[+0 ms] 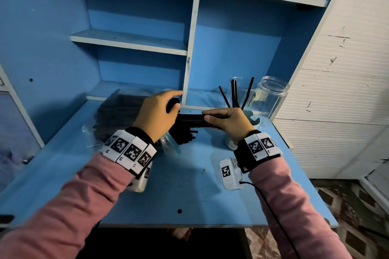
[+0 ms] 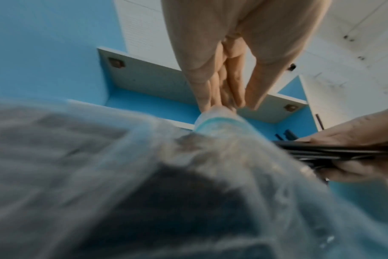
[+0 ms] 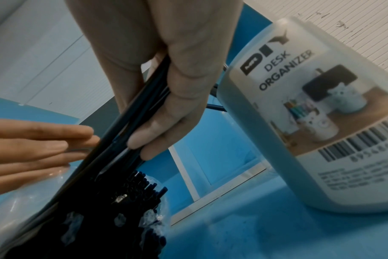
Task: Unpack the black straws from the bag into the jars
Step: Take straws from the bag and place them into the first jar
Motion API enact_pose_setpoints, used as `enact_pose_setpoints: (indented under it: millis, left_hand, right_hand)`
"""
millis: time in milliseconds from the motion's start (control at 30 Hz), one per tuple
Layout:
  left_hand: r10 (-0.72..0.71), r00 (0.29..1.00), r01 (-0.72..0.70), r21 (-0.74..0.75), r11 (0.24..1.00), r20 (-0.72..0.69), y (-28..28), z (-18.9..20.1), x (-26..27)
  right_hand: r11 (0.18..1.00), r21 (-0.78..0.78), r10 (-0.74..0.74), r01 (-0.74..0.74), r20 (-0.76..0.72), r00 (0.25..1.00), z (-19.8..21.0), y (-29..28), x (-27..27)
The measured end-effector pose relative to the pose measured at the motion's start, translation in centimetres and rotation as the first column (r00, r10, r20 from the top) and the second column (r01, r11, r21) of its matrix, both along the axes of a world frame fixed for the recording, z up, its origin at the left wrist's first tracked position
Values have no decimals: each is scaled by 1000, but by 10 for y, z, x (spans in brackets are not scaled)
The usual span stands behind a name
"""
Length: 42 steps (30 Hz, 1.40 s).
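A clear plastic bag (image 1: 113, 115) of black straws lies on the blue desk (image 1: 179, 185), its mouth toward the middle. My left hand (image 1: 175, 101) rests on the bag's mouth with straight fingers (image 2: 228, 94) touching the plastic (image 2: 100, 166). My right hand (image 1: 210, 118) pinches a bundle of black straws (image 1: 191, 121) that reaches back into the bag; the right wrist view shows these straws (image 3: 126, 122) between thumb and fingers. A clear jar (image 1: 242, 90) behind my right hand holds several straws. Beside it stands an empty clear jar (image 1: 271, 94). A white jar (image 3: 299, 122) labelled as a desk organizer stands just right of my right hand.
A white upright shelf divider (image 1: 190, 48) meets the desk behind my hands. A white ribbed cabinet (image 1: 347, 69) stands close at the right. The desk's front edge (image 1: 179, 226) is near me.
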<state>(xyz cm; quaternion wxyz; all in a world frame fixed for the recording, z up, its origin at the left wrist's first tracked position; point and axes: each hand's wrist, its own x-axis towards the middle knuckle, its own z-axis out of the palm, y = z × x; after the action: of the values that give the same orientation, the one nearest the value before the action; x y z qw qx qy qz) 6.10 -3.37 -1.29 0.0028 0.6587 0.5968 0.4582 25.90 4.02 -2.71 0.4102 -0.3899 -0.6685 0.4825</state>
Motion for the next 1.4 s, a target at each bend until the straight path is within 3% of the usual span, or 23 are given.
enact_pose_setpoints:
  millis: [167, 333, 533, 867, 1400]
  left_hand:
    - [-101, 982, 86, -98, 991, -157, 6, 6, 19]
    - [-175, 976, 128, -317, 940, -126, 14, 7, 28]
    - [-214, 966, 118, -482, 868, -148, 22, 12, 18]
    - [-157, 980, 111, -324, 939, -120, 20, 1, 5]
    - [-172, 977, 117, -359, 926, -124, 24, -4, -3]
  right_hand:
    - [999, 7, 34, -34, 23, 999, 1, 1, 3]
    - [999, 23, 46, -47, 59, 997, 2, 1, 2]
    - [991, -91, 95, -97, -29, 995, 3, -3, 4]
    - [995, -74, 72, -74, -22, 997, 10, -3, 14]
    - [993, -116, 4, -18, -124, 992, 3, -6, 1]
